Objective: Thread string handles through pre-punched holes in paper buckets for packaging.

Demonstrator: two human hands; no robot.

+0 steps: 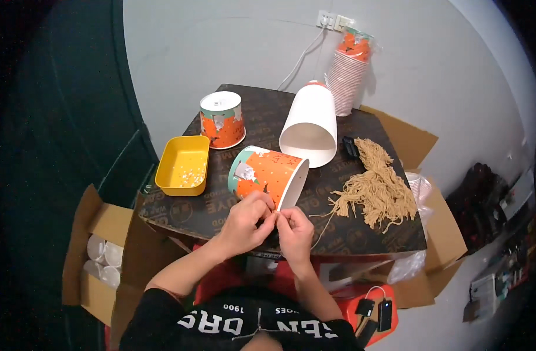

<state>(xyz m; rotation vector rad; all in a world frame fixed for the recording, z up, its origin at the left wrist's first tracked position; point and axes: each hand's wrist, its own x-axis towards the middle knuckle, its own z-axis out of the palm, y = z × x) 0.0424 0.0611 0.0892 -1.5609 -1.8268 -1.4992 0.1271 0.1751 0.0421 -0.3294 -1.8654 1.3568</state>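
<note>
An orange paper bucket (pixel 272 169) with a green band and white rim lies on its side near the table's front edge. Against its rim my left hand (pixel 244 223) is closed in a pinch. Close beside it, fingertips nearly touching, my right hand (pixel 296 234) pinches too. Between them they grip a thin tan cord, mostly hidden by the fingers; a bit of it shows below my right hand. To the right lies a bundle of tan cords (pixel 378 190), with loose strands trailing toward my right hand and a black clip (pixel 350 147) at its top.
A yellow tray (pixel 168 187) with small white bits and an upside-down bucket (pixel 224 126) stand at left. Behind are white nested buckets (pixel 315 114) and a wrapped stack (pixel 345 82). Cardboard boxes (pixel 113 225) flank the dark table (pixel 203 225); a red stool (pixel 391 327) holds devices.
</note>
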